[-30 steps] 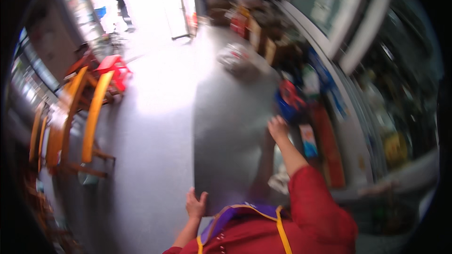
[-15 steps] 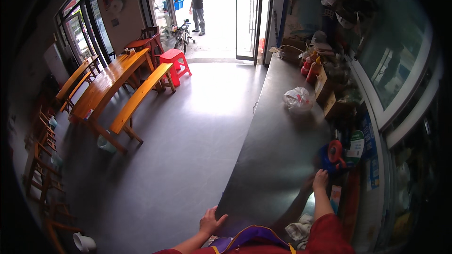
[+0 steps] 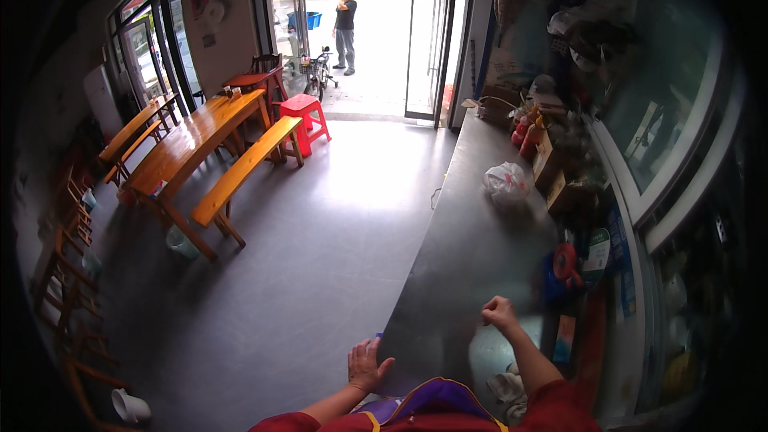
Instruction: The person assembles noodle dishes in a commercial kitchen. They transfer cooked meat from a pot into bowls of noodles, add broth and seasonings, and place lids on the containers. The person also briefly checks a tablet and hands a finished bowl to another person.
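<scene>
My left hand [image 3: 366, 366] rests at the left edge of the dark counter [image 3: 448, 272], fingers stretched out, with a small blue bit by its fingertips. Over the counter, my right hand [image 3: 500, 314] is closed with its fingers curled in; whatever it may hold is hidden. To its right stands a blue tape dispenser [image 3: 552, 278] with a red roll [image 3: 566, 261]. A crumpled grey-white cloth [image 3: 506, 388] lies beneath my right forearm. Beside the dispenser is a small orange and blue box [image 3: 565, 338].
Farther along the counter sit a white plastic bag [image 3: 506, 182], cardboard boxes [image 3: 560, 194] and red bottles [image 3: 530, 140]. Across the floor stand a wooden table [image 3: 200, 140], a bench [image 3: 248, 172] and a red stool [image 3: 306, 116]. A person [image 3: 345, 28] stands outside the open doorway.
My right hand has moved left, away from the tape dispenser, and its fingers are curled. My left hand has shifted slightly right, its fingers now pointing up along the counter edge.
</scene>
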